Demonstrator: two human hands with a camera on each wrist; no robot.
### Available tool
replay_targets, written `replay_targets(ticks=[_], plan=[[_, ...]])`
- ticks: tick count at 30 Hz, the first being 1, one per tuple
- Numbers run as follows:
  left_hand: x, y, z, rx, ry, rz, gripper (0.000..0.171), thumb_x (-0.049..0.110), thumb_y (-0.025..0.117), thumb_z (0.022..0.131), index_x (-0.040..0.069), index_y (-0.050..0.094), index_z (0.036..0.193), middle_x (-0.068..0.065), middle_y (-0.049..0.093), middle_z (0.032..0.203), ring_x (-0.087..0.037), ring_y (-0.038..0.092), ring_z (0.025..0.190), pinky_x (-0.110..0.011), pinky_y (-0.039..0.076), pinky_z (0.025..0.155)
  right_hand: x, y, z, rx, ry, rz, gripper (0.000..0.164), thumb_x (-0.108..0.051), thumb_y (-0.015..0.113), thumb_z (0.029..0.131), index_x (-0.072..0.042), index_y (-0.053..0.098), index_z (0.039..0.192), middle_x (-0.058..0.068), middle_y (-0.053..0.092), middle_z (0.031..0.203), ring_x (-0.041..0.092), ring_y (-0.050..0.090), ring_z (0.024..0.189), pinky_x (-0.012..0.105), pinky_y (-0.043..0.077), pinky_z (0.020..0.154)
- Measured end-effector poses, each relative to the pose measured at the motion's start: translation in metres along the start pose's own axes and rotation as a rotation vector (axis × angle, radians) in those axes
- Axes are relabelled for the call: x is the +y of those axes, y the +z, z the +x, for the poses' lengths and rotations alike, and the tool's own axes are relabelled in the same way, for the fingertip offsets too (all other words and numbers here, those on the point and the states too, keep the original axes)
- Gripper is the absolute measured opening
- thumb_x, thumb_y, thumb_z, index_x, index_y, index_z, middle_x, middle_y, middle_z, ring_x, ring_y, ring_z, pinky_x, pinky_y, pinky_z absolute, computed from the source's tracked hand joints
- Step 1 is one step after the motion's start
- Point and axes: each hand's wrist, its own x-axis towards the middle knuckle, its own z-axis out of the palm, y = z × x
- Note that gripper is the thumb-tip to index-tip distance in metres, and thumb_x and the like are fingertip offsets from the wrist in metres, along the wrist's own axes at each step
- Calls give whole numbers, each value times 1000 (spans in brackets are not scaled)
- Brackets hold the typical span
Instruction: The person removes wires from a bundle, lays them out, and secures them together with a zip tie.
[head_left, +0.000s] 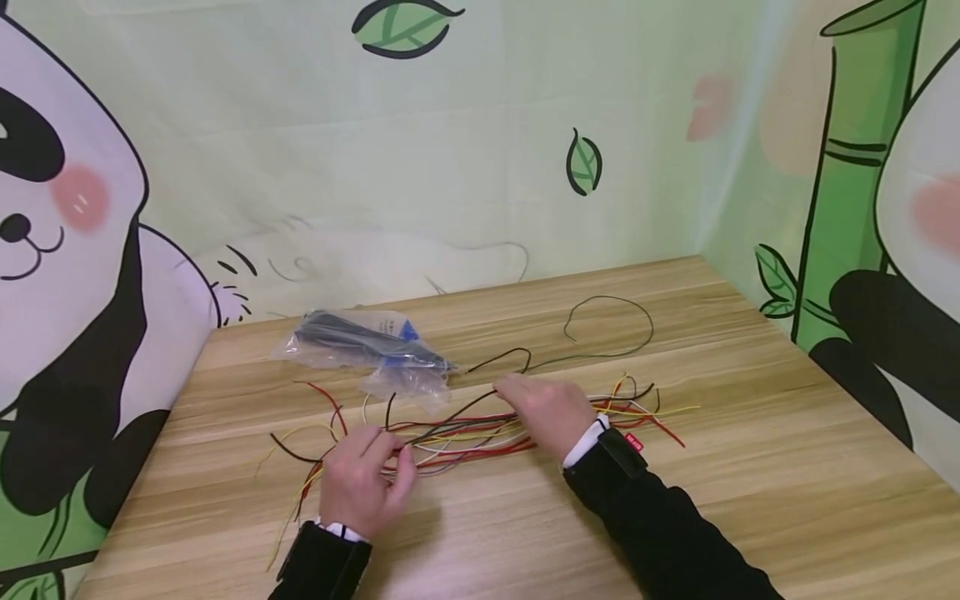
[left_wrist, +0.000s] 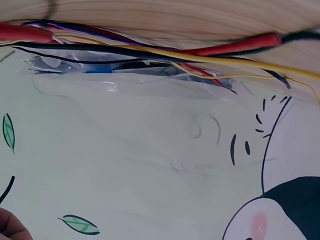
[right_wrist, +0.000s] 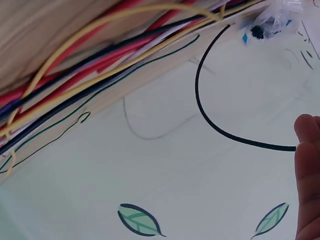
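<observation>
My right hand [head_left: 551,412] pinches a black wire [right_wrist: 200,95] between thumb and fingers, above the right part of a bundle of loose wires [head_left: 480,454]. A curved length of it shows in the right wrist view. My left hand [head_left: 363,479] is at the bundle's left part, and a short black wire end [head_left: 390,410] rises from its fingertips. A black stretch also slants between the two hands; whether it is all one wire I cannot tell. The bundle mixes red, yellow, black, white and purple wires. The left palm side is hidden.
A clear plastic bag [head_left: 360,337] with dark contents and a blue mark lies behind the bundle. A thin dark green wire [head_left: 651,329] loops at the back right of the wooden table [head_left: 750,517]. A panda-printed backdrop [head_left: 487,150] stands behind and at both sides.
</observation>
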Motion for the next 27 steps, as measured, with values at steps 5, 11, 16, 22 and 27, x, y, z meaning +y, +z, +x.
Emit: replay_targets(ticks=[5, 11, 16, 22, 27], plan=[[-4, -4, 1, 18, -27, 20, 17, 18, 56, 80, 9, 63, 68, 0, 51, 62, -16, 46, 51, -29, 36, 47, 11, -2, -3, 36, 30, -4, 9, -18, 72, 90, -13, 70, 97, -2, 79, 94, 8, 75, 79, 24, 55, 54], [-9, -7, 0, 16, -36, 33, 18, 20, 55, 81, 9, 62, 67, -1, 51, 63, -17, 47, 52, -30, 36, 47, 25, -2, -8, 61, 59, -11, 9, -18, 74, 88, -14, 68, 94, -4, 77, 86, 8, 72, 67, 24, 46, 44], [-11, -8, 0, 17, -31, 36, 19, 20, 56, 82, 9, 61, 67, -1, 50, 62, -17, 46, 51, -30, 36, 47, 29, -4, -9, 54, 48, 2, 10, -17, 74, 89, -13, 71, 98, -2, 80, 93, 10, 76, 77, 24, 52, 49], [-15, -9, -1, 40, -38, 29, 18, 19, 57, 80, 8, 62, 67, -1, 52, 62, -15, 46, 51, -29, 37, 47, 35, -7, -12, 68, 70, 21, 15, -14, 76, 85, -12, 72, 99, 2, 80, 94, 14, 77, 77, 26, 56, 55], [-21, -12, -1, 49, -48, 43, 20, 20, 57, 81, 7, 62, 67, -3, 53, 61, -16, 47, 51, -30, 37, 47, 43, -11, -17, 28, 121, 43, 14, -14, 74, 88, -12, 71, 102, 2, 79, 93, 16, 77, 77, 28, 57, 55]])
